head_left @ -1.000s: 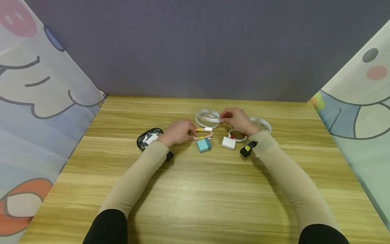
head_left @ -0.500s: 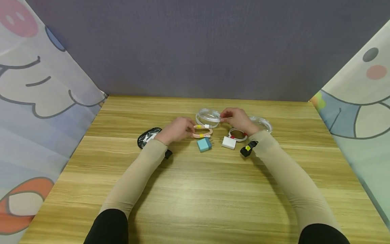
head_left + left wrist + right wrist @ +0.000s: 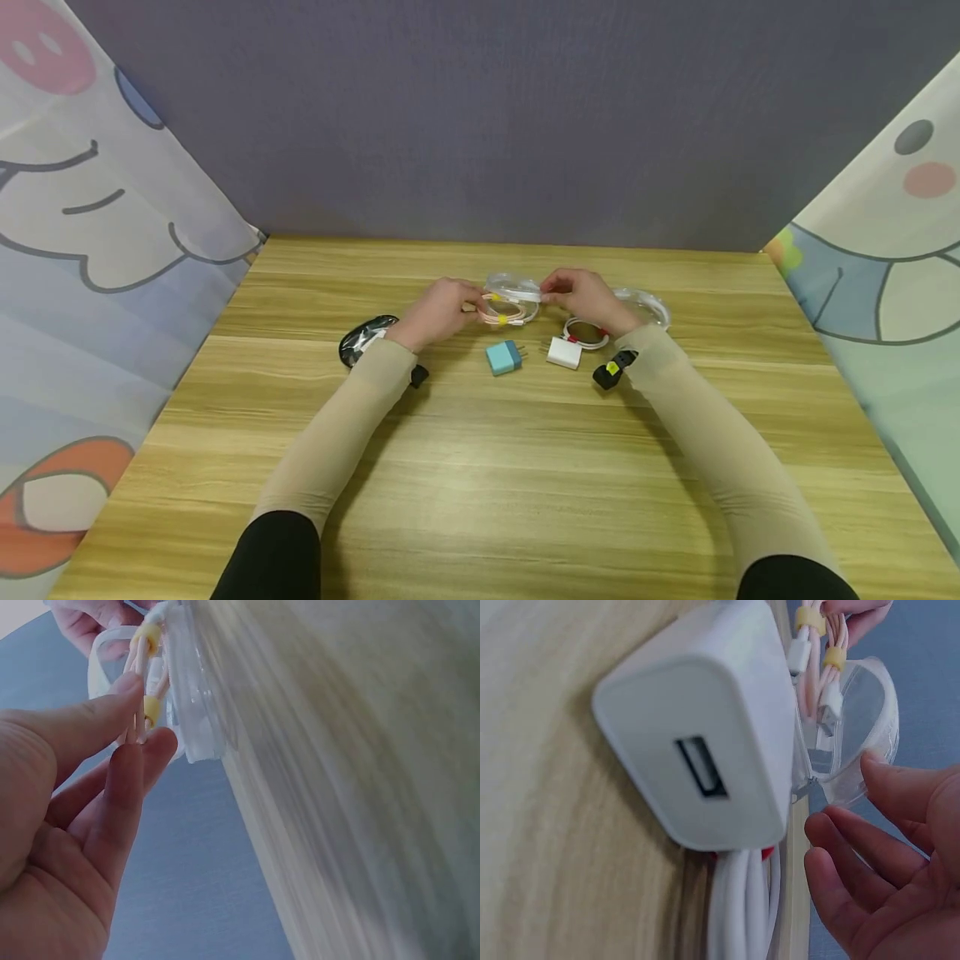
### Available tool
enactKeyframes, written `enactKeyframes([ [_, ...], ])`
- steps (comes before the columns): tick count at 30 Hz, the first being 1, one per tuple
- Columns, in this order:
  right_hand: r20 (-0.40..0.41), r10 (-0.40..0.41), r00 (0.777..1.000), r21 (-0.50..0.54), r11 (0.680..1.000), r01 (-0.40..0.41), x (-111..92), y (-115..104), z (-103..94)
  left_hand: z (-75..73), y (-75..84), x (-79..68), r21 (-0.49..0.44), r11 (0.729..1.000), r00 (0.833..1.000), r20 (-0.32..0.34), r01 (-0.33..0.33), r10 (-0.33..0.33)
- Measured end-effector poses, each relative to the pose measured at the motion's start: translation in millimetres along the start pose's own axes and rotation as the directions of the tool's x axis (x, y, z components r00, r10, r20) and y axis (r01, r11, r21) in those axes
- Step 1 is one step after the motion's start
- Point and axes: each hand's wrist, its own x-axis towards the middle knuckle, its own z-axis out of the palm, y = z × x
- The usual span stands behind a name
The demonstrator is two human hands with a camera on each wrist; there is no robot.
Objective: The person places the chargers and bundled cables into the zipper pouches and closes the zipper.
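My left hand pinches a coiled pale pink charging cable between thumb and fingertips. Two yellow ties bind the coil, and its white plugs show in the right wrist view. The coil overlaps the mouth of a clear round zip pouch with a whitish rim. On the pouch's right side, my right hand grips the rim with thumb and fingertips. Nearer me lies a blue charger plug, and to its right a white charger plug.
Behind the white plug sits a white cable coil with red ties. A second clear pouch lies partly behind my right wrist. A black pouch lies beside my left wrist. A grey panel stands along the table's far edge.
My left hand has lifted the pink cable coil off its place behind the blue plug and carried it away from me to the clear pouch. The right hand keeps its hold on the rim.
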Motion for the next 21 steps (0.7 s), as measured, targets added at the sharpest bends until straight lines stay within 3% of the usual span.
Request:
enactKeyframes([
  [13,0.01,-0.002,1.0,0.037,0.999,0.002,-3.1,2.6,-2.6,10.3,-0.5,8.7,-0.124,0.991,0.996,-0.062,0.054,-0.062],
  [21,-0.005,-0.024,1.0,0.038,0.999,0.024,-4.1,1.8,-1.7,15.7,-2.2,13.0,-0.17,0.97,0.98,-0.063,0.176,-0.189],
])
